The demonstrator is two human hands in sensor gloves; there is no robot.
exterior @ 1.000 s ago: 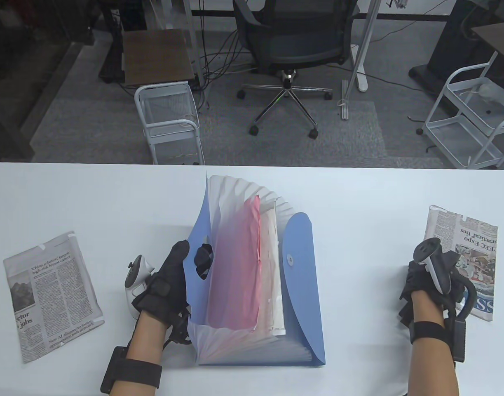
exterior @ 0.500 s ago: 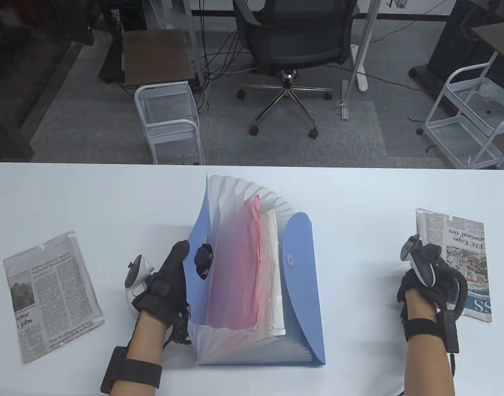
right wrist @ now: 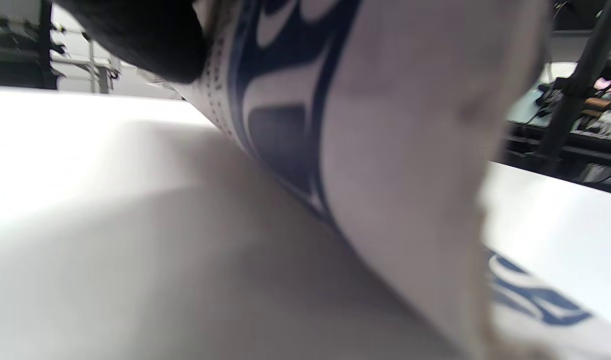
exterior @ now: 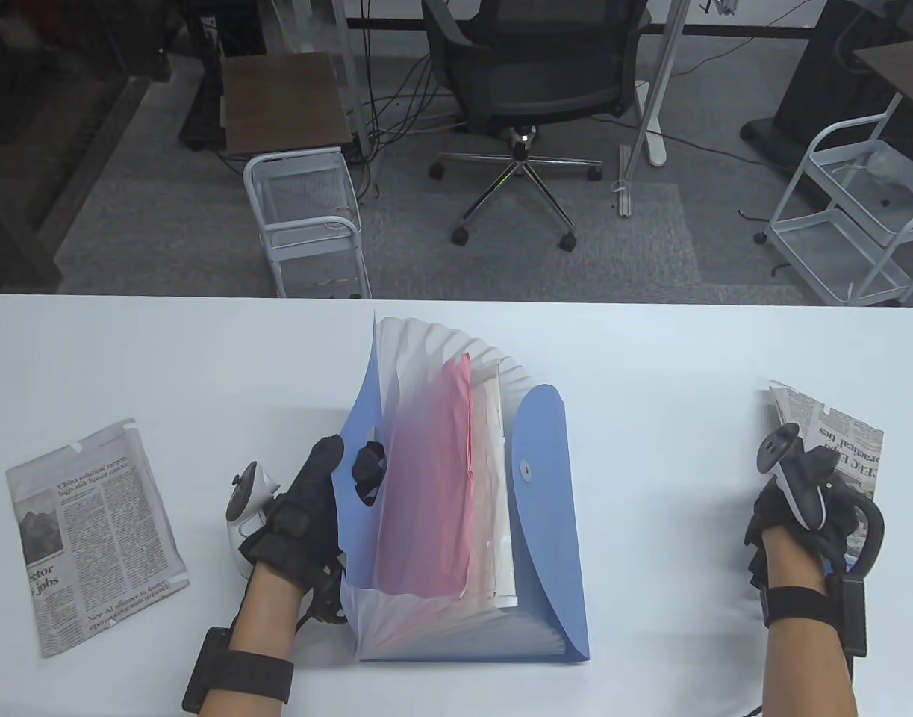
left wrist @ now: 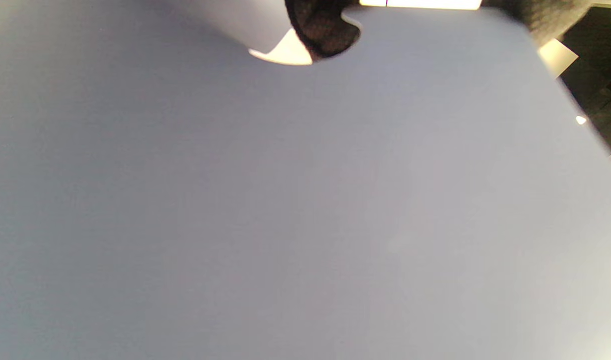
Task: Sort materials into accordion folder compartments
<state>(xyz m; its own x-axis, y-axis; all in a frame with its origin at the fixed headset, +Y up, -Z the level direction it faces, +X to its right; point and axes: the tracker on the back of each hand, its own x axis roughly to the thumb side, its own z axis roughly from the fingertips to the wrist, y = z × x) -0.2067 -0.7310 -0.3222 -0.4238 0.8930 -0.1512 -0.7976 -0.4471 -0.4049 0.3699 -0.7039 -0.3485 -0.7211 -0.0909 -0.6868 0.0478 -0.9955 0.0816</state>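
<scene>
Blue accordion folder (exterior: 546, 523) lies fanned open mid-tabletop (exterior: 165, 358), pink sheet (exterior: 426, 485) in a middle pocket. Left hand (exterior: 299, 508) grips its upright front cover w/ thumb thru the notch. Right hand (exterior: 799, 515) pinches a folded newspaper (exterior: 852, 441), its near edge lifted, at right. Second newspaper (exterior: 90, 530) flat at left.

The white surface (exterior: 687, 351) carries a blue accordion folder (exterior: 546, 523), fanned open just right of the left hand (exterior: 299, 508). A folded newspaper (exterior: 90, 530) lies flat, well to that hand's left.
</scene>
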